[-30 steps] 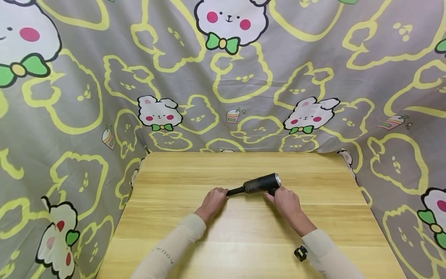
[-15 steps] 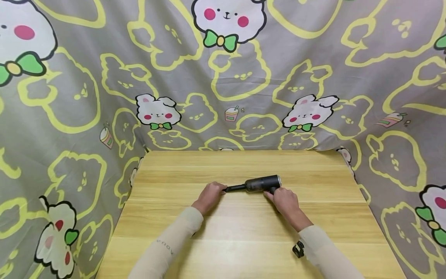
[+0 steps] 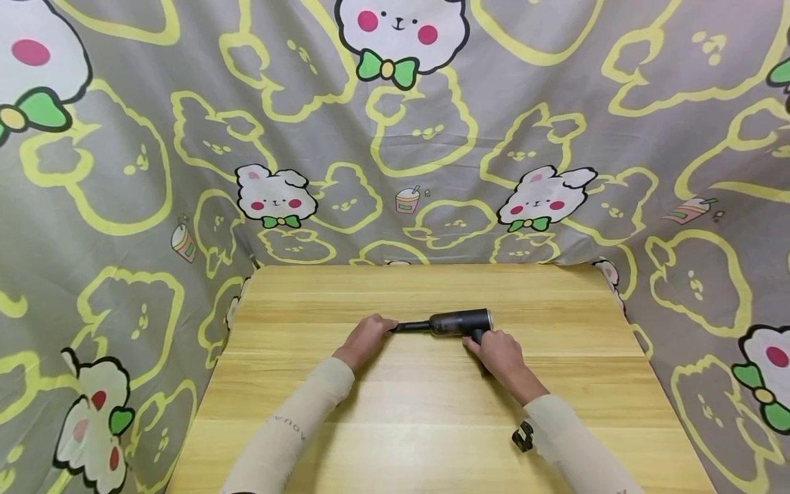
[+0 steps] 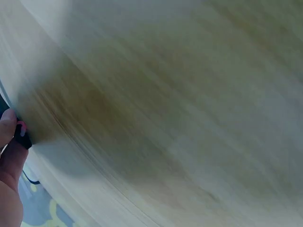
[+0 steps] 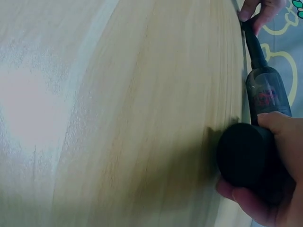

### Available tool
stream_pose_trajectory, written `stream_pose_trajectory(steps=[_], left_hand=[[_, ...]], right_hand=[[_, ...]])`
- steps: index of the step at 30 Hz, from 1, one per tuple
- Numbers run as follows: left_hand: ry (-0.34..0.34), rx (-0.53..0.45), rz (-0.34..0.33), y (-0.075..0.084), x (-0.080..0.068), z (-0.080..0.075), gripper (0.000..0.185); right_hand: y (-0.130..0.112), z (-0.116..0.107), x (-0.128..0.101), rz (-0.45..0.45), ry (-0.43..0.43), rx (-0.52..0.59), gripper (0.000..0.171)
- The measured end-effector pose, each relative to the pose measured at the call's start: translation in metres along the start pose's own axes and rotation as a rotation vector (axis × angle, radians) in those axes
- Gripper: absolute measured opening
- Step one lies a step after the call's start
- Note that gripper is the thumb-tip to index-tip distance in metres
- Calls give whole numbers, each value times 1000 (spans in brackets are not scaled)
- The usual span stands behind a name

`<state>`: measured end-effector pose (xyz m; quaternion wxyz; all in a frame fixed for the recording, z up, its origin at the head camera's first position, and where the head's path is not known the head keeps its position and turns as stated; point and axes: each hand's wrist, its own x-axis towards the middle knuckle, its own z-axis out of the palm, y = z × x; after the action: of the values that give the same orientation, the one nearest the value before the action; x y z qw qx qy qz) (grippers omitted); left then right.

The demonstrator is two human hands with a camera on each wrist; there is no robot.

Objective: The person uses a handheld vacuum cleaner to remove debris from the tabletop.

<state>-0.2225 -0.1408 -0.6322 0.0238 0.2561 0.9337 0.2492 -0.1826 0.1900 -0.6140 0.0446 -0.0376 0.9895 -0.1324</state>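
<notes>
Black and lying mid-surface [image 3: 432, 412], the handheld vacuum [image 3: 459, 322] is being steadied by the right hand [image 3: 501, 353] wrapping its handle while the left hand [image 3: 364, 337] is apparently pinching the slim nozzle [image 3: 412, 326], best kept aligned with the body.

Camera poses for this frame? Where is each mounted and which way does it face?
Head: on the head, looking forward and down at the table; both hands and sleeves show.
Left wrist: on the left wrist, skimming blurred tabletop; left hand at the edge.
Right wrist: on the right wrist, looking along the vacuum; right hand grips its handle.
Head and right wrist share the vacuum and both hands.
</notes>
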Motion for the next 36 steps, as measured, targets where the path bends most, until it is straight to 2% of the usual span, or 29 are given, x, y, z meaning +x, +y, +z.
stream_pose_trajectory(steps=[6,13,16,21,24,27,32,36], left_hand=[[32,59,61,-6,1,2,29],[43,-17,1,4,-2,3,32],[76,32,39,6,-3,5,32],[181,197,156,6,-3,7,27],[232,275,190,6,-3,7,29],[246,314,200,4,-4,6,31],[253,256,179,-2,-10,1,38],[256,201,121,-7,-19,-7,42]], right_hand=[[-1,-1,-4,21,-26,81,64],[0,1,-6,25,-18,94,64],[1,-1,-6,25,-25,119,65],[4,-2,-8,39,-67,179,63],[7,-4,-9,47,-93,221,57],[9,-5,-11,44,-113,246,52],[15,-10,-15,54,-147,271,54],[28,-17,-20,56,-161,287,56]])
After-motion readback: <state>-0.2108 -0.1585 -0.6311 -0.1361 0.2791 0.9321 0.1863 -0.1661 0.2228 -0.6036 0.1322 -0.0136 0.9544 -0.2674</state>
